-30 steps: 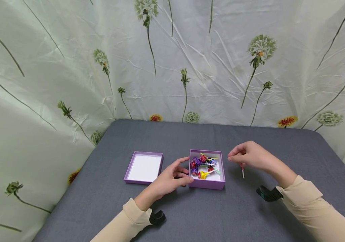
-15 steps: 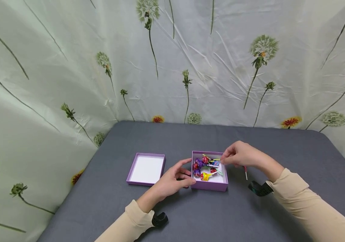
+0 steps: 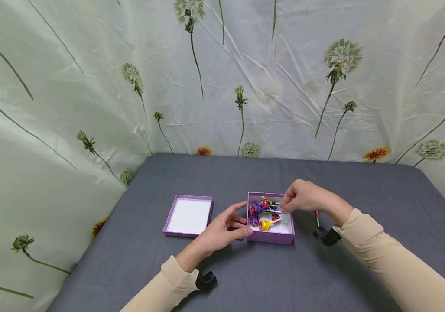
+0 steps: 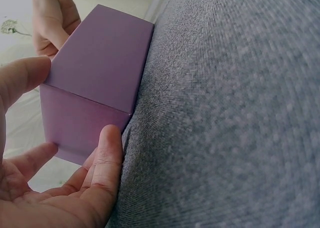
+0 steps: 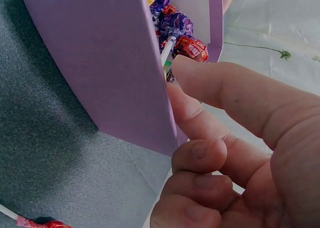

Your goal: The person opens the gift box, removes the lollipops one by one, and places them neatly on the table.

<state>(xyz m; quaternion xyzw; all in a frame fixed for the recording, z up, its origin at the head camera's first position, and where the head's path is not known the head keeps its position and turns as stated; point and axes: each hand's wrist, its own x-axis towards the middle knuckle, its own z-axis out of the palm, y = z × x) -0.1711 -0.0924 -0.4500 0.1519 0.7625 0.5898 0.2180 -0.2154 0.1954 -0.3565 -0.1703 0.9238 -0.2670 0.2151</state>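
A purple box (image 3: 271, 236) with a white inside holds several wrapped lollipops, among them a yellow lollipop (image 3: 264, 225) and, in the right wrist view, a red one (image 5: 192, 49). My left hand (image 3: 220, 232) grips the box's left side, its thumb (image 4: 32, 75) at the near corner and its index finger at the far one. Over the right rim, my right hand (image 3: 304, 197) dips its thumb and index finger into the box. Their tips nearly meet beside a white stick (image 5: 167, 50); I cannot tell whether they pinch it. The other right fingers are curled outside the wall.
The shallow purple lid (image 3: 188, 215) lies white side up to the left of the box. A red lollipop (image 3: 317, 216) lies on the grey tabletop (image 3: 245, 277) to the right, under the right forearm. A flower-printed curtain (image 3: 222, 86) hangs behind the table.
My right hand has moved left from beside the box to over its right rim, fingertips inside. The left hand stays at the box. The red lollipop on the table has not moved.
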